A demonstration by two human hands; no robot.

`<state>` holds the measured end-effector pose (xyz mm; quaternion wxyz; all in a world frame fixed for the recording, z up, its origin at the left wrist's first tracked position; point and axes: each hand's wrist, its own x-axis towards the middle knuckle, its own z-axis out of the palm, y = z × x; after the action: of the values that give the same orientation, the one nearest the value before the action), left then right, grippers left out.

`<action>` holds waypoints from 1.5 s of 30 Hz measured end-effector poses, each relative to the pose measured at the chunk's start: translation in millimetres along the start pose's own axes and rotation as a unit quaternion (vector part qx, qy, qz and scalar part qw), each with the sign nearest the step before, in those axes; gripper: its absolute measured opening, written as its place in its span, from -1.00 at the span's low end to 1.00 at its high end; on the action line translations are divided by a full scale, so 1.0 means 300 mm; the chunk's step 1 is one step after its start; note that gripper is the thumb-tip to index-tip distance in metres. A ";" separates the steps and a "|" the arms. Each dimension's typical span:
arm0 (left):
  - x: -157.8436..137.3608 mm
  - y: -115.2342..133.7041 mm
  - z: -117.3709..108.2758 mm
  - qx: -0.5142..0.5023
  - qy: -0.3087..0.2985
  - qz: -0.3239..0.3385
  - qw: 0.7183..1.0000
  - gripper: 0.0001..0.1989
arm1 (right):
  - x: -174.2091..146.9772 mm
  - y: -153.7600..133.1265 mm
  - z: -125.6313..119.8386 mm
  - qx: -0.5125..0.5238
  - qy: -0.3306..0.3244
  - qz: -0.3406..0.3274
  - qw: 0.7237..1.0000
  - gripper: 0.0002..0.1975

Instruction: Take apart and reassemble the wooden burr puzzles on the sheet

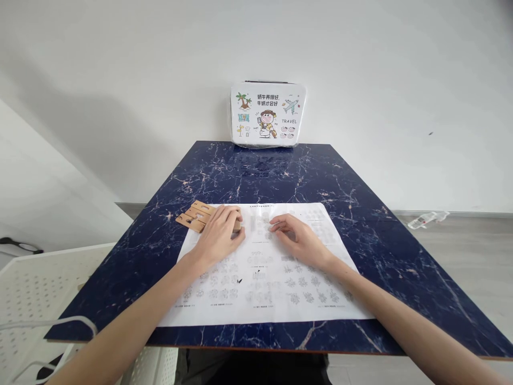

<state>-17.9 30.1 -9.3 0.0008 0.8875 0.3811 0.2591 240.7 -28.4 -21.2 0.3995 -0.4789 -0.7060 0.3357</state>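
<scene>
A white printed sheet (pixel 264 299) with small black diagrams and text lies flat before me. My left hand (pixel 220 230) rests on its upper left part, with fingers curled around a small light-brown wooden block (pixel 237 226), mostly hidden by the hand. Beside that hand, several flat notched wooden pieces (pixel 191 218) with dark markings lie side by side, partly over the sheet's corner. My right hand (pixel 294 235) is on the upper right of the sheet, fingers loosely bent and apart, holding nothing.
The dark blue marbled table (pixel 320 176) carries a white box (pixel 266 120) with cartoon prints, standing at its far edge against the wall. To the left is a white perforated surface (pixel 36 289) with a white cable (pixel 80 319). A clear plastic item (pixel 428 219) lies right of the table.
</scene>
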 end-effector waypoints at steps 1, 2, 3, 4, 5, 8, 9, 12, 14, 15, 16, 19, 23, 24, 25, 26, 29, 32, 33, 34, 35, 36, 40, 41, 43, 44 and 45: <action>0.000 -0.001 0.000 0.005 0.009 -0.003 1.000 -0.83 | 0.000 0.000 0.000 -0.001 0.000 -0.002 1.000 -0.77; 0.000 -0.002 0.001 0.010 0.015 -0.005 1.000 -0.77 | 0.000 0.000 -0.001 -0.002 -0.001 -0.003 1.000 -0.77; -0.001 -0.004 0.002 0.015 0.020 -0.007 1.000 -0.71 | 0.000 0.001 -0.001 -0.002 -0.002 -0.003 1.000 -0.77; -0.002 -0.005 0.002 0.020 0.023 -0.007 1.000 -0.66 | -0.001 0.002 -0.002 -0.002 -0.003 -0.003 1.000 -0.76; -0.004 -0.007 0.003 0.025 0.025 -0.006 0.999 -0.62 | -0.001 0.003 -0.002 0.000 -0.005 -0.003 1.000 -0.76; -0.008 -0.002 -0.001 0.035 0.030 0.000 0.999 -0.51 | -0.002 0.004 -0.001 0.002 -0.002 -0.007 1.000 -0.78; -0.009 0.004 -0.005 0.034 0.033 0.002 0.999 -0.49 | -0.002 0.004 0.000 0.001 0.000 -0.010 1.000 -0.78; -0.009 0.035 -0.020 0.001 0.038 0.023 0.999 -0.49 | -0.003 -0.001 0.002 -0.008 0.009 -0.024 1.000 -0.79; -0.011 0.062 -0.029 -0.039 0.025 0.058 0.997 -0.58 | -0.004 -0.008 0.004 -0.021 0.013 -0.037 0.999 -0.80; -0.014 0.075 -0.031 -0.057 0.011 0.082 0.995 -0.64 | -0.005 -0.012 0.004 -0.032 0.014 -0.045 0.998 -0.81; -0.017 0.087 -0.031 -0.072 -0.008 0.112 0.991 -0.69 | -0.006 -0.015 0.005 -0.044 0.014 -0.051 0.998 -0.82; -0.032 0.109 -0.021 -0.081 -0.063 0.201 0.974 -0.78 | -0.013 -0.025 0.008 -0.082 0.003 -0.068 0.994 -0.80; -0.046 0.105 -0.004 -0.066 -0.075 0.231 0.968 -0.76 | -0.025 -0.032 0.013 -0.110 -0.036 -0.105 0.988 -0.76; -0.047 0.101 -0.002 -0.064 -0.073 0.227 0.969 -0.75 | -0.027 -0.032 0.014 -0.116 -0.046 -0.115 0.985 -0.75; -0.047 0.098 -0.001 -0.063 -0.072 0.225 0.970 -0.74 | -0.029 -0.032 0.015 -0.123 -0.054 -0.122 0.983 -0.74; -0.046 0.094 0.000 -0.064 -0.071 0.224 0.970 -0.74 | -0.030 -0.032 0.016 -0.130 -0.060 -0.127 0.982 -0.74; -0.043 0.090 -0.001 -0.069 -0.069 0.224 0.970 -0.74 | -0.032 -0.030 0.016 -0.146 -0.067 -0.134 0.978 -0.72; -0.041 0.092 -0.003 -0.073 -0.067 0.220 0.970 -0.74 | -0.032 -0.027 0.016 -0.155 -0.067 -0.142 0.975 -0.71; -0.041 0.094 -0.003 -0.074 -0.067 0.218 0.971 -0.74 | -0.032 -0.026 0.016 -0.159 -0.066 -0.143 0.975 -0.70; -0.041 0.095 -0.004 -0.075 -0.067 0.217 0.971 -0.74 | -0.032 -0.025 0.016 -0.165 -0.065 -0.145 0.974 -0.70; -0.041 0.095 -0.004 -0.076 -0.066 0.217 0.971 -0.74 | -0.032 -0.024 0.017 -0.171 -0.064 -0.146 0.972 -0.70; -0.041 0.096 -0.004 -0.077 -0.065 0.217 0.971 -0.73 | -0.032 -0.023 0.017 -0.176 -0.063 -0.147 0.971 -0.70; -0.041 0.094 -0.004 -0.078 -0.067 0.213 0.972 -0.74 | -0.033 -0.018 0.021 -0.188 -0.061 -0.147 0.969 -0.70; -0.041 0.093 -0.004 -0.078 -0.069 0.212 0.972 -0.75 | -0.033 -0.017 0.022 -0.189 -0.062 -0.147 0.969 -0.70; -0.042 0.090 -0.003 -0.079 -0.072 0.212 0.971 -0.76 | -0.034 -0.015 0.023 -0.192 -0.062 -0.148 0.968 -0.70; -0.042 0.089 -0.002 -0.080 -0.072 0.212 0.971 -0.77 | -0.035 -0.013 0.024 -0.194 -0.063 -0.150 0.968 -0.70; -0.042 0.088 -0.002 -0.081 -0.073 0.213 0.971 -0.77 | -0.035 -0.012 0.024 -0.195 -0.063 -0.151 0.967 -0.69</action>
<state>-7.6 2.8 -9.4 0.0455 0.9617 0.1602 0.2179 235.2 -40.1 -23.8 0.2991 -0.4134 -0.8455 0.1572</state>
